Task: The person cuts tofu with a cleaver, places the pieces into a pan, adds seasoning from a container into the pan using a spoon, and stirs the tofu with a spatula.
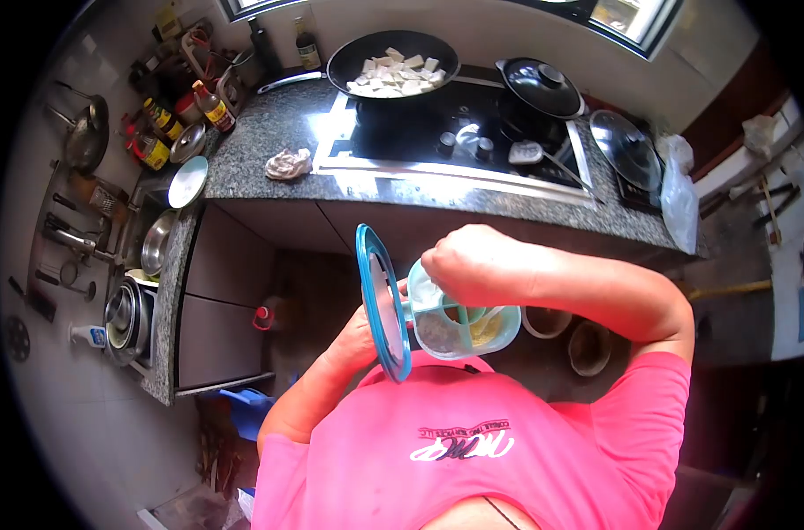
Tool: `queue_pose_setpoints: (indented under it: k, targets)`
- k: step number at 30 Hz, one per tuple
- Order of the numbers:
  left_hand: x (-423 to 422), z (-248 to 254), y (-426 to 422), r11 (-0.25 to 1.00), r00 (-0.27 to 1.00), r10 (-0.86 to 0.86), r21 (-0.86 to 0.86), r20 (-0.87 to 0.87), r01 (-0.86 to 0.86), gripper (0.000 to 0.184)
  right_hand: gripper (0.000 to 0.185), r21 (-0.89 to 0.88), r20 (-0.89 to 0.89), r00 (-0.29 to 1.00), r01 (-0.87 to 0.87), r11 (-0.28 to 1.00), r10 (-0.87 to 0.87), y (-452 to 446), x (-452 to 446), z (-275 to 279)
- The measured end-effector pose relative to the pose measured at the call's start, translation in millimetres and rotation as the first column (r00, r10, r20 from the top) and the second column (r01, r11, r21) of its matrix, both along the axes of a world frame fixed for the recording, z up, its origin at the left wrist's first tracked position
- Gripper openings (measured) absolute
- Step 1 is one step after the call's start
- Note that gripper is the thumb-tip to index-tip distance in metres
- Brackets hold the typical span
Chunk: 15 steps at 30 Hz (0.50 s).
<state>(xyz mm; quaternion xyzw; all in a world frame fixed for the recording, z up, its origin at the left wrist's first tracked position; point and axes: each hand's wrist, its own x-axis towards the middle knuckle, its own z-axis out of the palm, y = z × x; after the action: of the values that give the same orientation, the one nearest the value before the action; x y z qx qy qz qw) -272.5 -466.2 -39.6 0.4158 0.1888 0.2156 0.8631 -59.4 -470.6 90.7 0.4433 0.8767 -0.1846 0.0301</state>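
Our left hand (358, 340) clasps a divided container (446, 340) behind its open blue lid (383, 305); our right hand (473, 265) curls above, its grasp hidden from view.

I look through single head camera: from above wearer's shirt (473, 402), forward and steeply down. Wide lens curves counter (243, 168); black rounds corners. Shirt nearest, at bottom; right hand (474, 265) and container (509, 332) near, mid-view; stove (393, 132) farther up, window (618, 18) at top edge.
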Motion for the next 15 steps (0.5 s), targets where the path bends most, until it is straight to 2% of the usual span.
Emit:
queue_pose_setpoints:
  k: [2, 4, 6, 7, 8, 10, 12, 14, 15]
  targets:
    - [13.1, 23.0, 32.2, 0.999, 0.999, 0.012, 0.045, 0.032, -0.013, 0.06, 0.011, 0.073, -0.005, 1.0, -0.028, 0.997, 0.028, 41.9, 15.3, 9.7]
    - [23.3, 30.3, 61.7, 0.996, 0.996, 0.066, 0.064, 0.057, -0.069, 0.057, 0.01, 0.128, -0.126, 0.989, -0.065, 0.99, 0.081, 82.7, 36.6, 22.6]
    - [33.2, 26.8, 91.3, 0.975, 0.986, 0.166, 0.142, 0.031, -0.169, 0.054, 0.01, 0.178, -0.139, 0.968, -0.183, 0.967, 0.209, 124.2, 53.1, 37.3]
    - [37.3, 25.9, 104.5, 0.968, 0.983, 0.18, 0.168, 0.044, -0.185, 0.053, 0.01, 0.179, -0.148, 0.946, -0.259, 0.949, 0.287, 144.3, 60.5, 40.8]
    - [41.2, 24.2, 117.6, 0.96, 0.979, 0.194, 0.194, 0.057, -0.202, 0.051, 0.01, 0.1, -0.153, 0.935, -0.307, 0.947, 0.319, 160.6, 63.3, 40.5]
    - [50.7, 29.9, 143.4, 0.968, 0.985, 0.14, 0.195, 0.102, -0.157, 0.05, 0.009, 0.08, -0.033, 0.921, -0.385, 0.919, 0.389, 190.4, 62.2, 27.7]
    - [57.3, 20.8, 166.2, 0.97, 0.989, 0.1, 0.209, 0.108, -0.121, 0.05, 0.01, 0.139, -0.021, 0.92, -0.386, 0.912, 0.392, 213.1, 64.5, 21.9]
    - [62.5, 22.3, 174.6, 0.974, 0.971, 0.176, 0.115, 0.159, -0.196, 0.05, 0.01, 0.159, -0.044, 0.931, -0.352, 0.922, 0.363, 231.5, 71.3, 37.4]
    - [66.3, 22.9, 183.1, 0.979, 0.979, 0.196, 0.037, 0.059, -0.198, 0.053, 0.011, 0.176, -0.016, 0.934, -0.348, 0.921, 0.357, 240.1, 75.2, 47.3]
